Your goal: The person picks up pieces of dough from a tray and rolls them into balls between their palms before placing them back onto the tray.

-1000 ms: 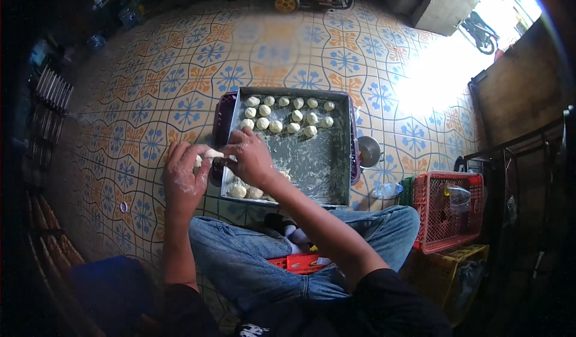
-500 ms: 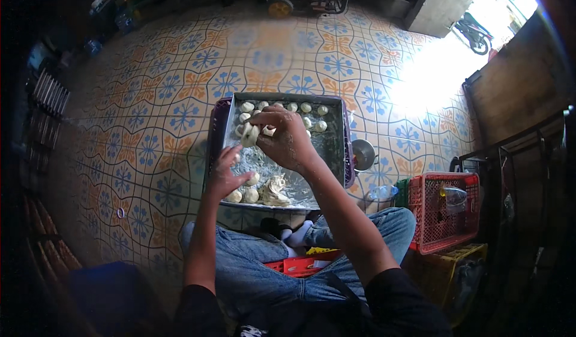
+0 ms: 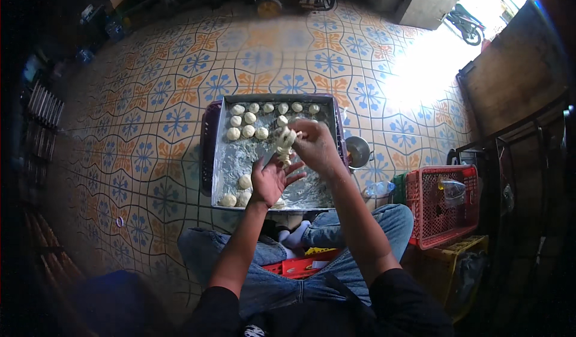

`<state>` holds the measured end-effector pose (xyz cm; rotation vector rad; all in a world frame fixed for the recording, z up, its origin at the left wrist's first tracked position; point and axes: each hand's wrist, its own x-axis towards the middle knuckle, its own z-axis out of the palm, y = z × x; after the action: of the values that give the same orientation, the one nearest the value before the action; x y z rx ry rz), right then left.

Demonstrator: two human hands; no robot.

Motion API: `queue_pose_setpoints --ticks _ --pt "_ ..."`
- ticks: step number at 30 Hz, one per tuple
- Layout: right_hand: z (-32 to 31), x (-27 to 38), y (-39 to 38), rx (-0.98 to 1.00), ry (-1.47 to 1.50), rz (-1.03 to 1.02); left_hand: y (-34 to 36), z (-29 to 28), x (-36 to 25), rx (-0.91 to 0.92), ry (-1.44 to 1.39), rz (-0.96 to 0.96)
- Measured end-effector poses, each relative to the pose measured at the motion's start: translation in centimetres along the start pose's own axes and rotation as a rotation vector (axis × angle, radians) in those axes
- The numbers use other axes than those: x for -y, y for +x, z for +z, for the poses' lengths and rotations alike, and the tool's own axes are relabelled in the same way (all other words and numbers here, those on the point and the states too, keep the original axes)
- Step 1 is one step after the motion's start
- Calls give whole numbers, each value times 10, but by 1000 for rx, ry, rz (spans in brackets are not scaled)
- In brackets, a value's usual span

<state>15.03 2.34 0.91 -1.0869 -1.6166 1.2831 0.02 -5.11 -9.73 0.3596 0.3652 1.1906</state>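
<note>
A soft, stringy piece of dough point(image 3: 284, 146) hangs from my right hand point(image 3: 316, 146), whose fingers are pinched on it. Just below the dough, my left hand point(image 3: 271, 180) is turned palm up with its fingers spread. Both hands are over a square metal tray point(image 3: 227, 164) dusted with flour. Round dough balls point(image 3: 248, 132) sit in rows along its far side, partly hidden by my right hand. A few more dough balls point(image 3: 245, 181) lie in the near left corner. A bit of dough point(image 3: 279, 204) shows at the near edge, mostly hidden behind my left wrist.
The tray rests on a purple crate point(image 3: 210, 134). A metal pot point(image 3: 359, 151) stands right of it, with a clear plastic bottle point(image 3: 379, 188) nearer. A red crate point(image 3: 427, 217) stands on the right above a yellow one point(image 3: 474, 244). My crossed legs are close to the tray.
My right hand has moved from the far left balls to the right and now holds stringy dough. The loose lump near the front has shrunk. My left hand has shifted right and turned palm up.
</note>
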Motion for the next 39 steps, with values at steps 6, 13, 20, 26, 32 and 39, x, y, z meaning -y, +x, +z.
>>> queue_pose_setpoints --ticks 6,13,20,26,32,39 --pt "1 -41 -33 40 232 180 36 -17 2 -555 -173 58" --pt "-36 -92 -83 -63 297 265 36 -88 -14 -519 -438 315" --pt "-85 -174 -136 -383 530 506 -7 -114 -63 -680 -192 604" --pt "-96 -184 -129 -550 355 582 -42 -96 -131 -569 -56 884" --pt "-29 -164 -119 -343 -135 313 -70 -27 -162 -576 254 873" --pt "22 -178 -90 220 -745 258 -44 17 -105 -411 504 720"
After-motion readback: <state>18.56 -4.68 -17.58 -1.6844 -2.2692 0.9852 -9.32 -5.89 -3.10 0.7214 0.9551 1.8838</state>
